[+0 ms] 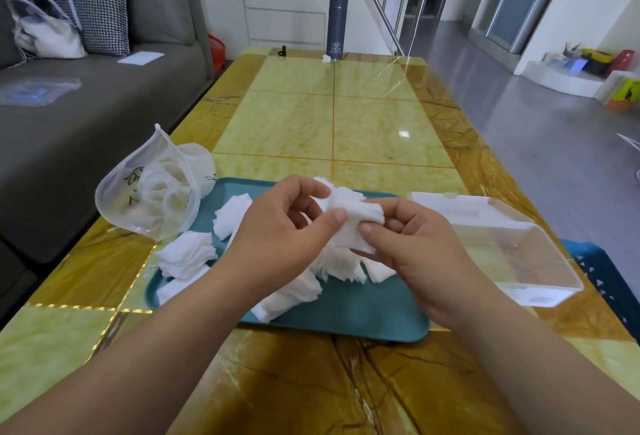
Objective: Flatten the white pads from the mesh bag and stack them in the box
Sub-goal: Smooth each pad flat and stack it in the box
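Now both hands, left hand and right hand, pinch one crumpled white pad above the teal tray; the clear box at right looks empty, perhaps, and the mesh bag lies at left

Bare forearms; 2 hands, short nails.
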A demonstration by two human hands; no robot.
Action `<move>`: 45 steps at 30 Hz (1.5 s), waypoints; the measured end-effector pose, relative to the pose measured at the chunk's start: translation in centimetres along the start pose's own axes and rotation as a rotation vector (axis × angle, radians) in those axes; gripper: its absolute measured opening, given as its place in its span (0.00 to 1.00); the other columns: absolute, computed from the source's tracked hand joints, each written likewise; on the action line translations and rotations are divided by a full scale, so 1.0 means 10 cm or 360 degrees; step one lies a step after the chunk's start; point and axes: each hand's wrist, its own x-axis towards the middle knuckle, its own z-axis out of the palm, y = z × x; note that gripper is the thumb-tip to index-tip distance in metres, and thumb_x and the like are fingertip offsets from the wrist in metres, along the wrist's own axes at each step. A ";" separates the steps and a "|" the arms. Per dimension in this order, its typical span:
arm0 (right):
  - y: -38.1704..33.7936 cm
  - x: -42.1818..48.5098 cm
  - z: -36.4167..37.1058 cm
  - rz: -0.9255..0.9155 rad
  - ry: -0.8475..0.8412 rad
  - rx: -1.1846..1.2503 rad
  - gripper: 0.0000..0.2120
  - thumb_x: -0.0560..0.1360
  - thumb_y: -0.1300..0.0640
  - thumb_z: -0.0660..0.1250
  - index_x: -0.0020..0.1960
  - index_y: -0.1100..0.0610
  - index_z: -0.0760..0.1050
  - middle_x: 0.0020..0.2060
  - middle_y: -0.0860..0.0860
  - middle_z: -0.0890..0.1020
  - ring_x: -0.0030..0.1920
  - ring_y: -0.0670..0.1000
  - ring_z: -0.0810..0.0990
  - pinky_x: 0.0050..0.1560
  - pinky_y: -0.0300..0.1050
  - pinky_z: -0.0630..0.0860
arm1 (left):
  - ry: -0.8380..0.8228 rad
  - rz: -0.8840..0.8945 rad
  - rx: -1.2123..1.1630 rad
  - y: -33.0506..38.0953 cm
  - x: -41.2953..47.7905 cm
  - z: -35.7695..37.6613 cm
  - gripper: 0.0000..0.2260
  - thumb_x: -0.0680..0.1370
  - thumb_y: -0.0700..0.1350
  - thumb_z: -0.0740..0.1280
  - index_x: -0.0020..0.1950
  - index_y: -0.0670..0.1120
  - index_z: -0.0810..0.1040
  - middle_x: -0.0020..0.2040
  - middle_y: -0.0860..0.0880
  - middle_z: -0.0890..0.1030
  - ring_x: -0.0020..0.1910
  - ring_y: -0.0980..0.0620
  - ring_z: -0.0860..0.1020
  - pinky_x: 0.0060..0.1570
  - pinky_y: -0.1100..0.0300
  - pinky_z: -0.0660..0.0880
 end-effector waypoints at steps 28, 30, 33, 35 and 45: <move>-0.18 -0.10 -0.99 -0.0019 0.0519 -0.0577 0.05 0.75 0.57 0.74 0.45 0.59 0.83 0.36 0.51 0.82 0.39 0.52 0.82 0.43 0.53 0.84 | -0.0281 0.0036 0.0324 0.28 0.06 0.98 0.06 0.81 0.50 0.69 0.58 0.55 0.80 0.47 0.53 0.83 0.35 0.55 0.81 0.28 0.64 0.75; -0.11 -0.08 -1.15 -0.0042 0.0657 -0.0902 0.13 0.74 0.56 0.72 0.36 0.62 0.74 0.28 0.48 0.72 0.33 0.51 0.73 0.34 0.51 0.74 | -0.0344 0.0047 0.0507 0.21 0.09 1.18 0.10 0.80 0.53 0.71 0.61 0.56 0.79 0.51 0.56 0.79 0.39 0.57 0.80 0.33 0.62 0.77; -0.04 -0.07 -1.26 -0.0007 0.0705 -0.1328 0.22 0.75 0.56 0.70 0.28 0.55 0.62 0.20 0.46 0.62 0.25 0.48 0.64 0.27 0.38 0.61 | -0.0496 0.0052 0.0749 0.12 0.08 1.39 0.17 0.80 0.57 0.69 0.68 0.58 0.77 0.57 0.56 0.76 0.48 0.55 0.79 0.52 0.57 0.77; 0.01 -0.05 -1.28 0.0052 0.0705 -0.1533 0.22 0.78 0.55 0.67 0.28 0.54 0.63 0.22 0.47 0.63 0.23 0.47 0.63 0.21 0.36 0.59 | -0.0520 0.0061 0.0790 0.10 0.06 1.44 0.18 0.80 0.59 0.68 0.69 0.60 0.76 0.60 0.57 0.74 0.51 0.54 0.79 0.55 0.55 0.77; 0.08 0.17 -1.10 0.0230 0.0479 -0.1520 0.11 0.72 0.56 0.73 0.34 0.59 0.77 0.30 0.53 0.79 0.34 0.52 0.77 0.30 0.43 0.66 | -0.0462 0.0048 0.0648 0.11 0.01 1.46 0.11 0.79 0.56 0.70 0.60 0.60 0.82 0.56 0.54 0.79 0.49 0.54 0.79 0.48 0.59 0.75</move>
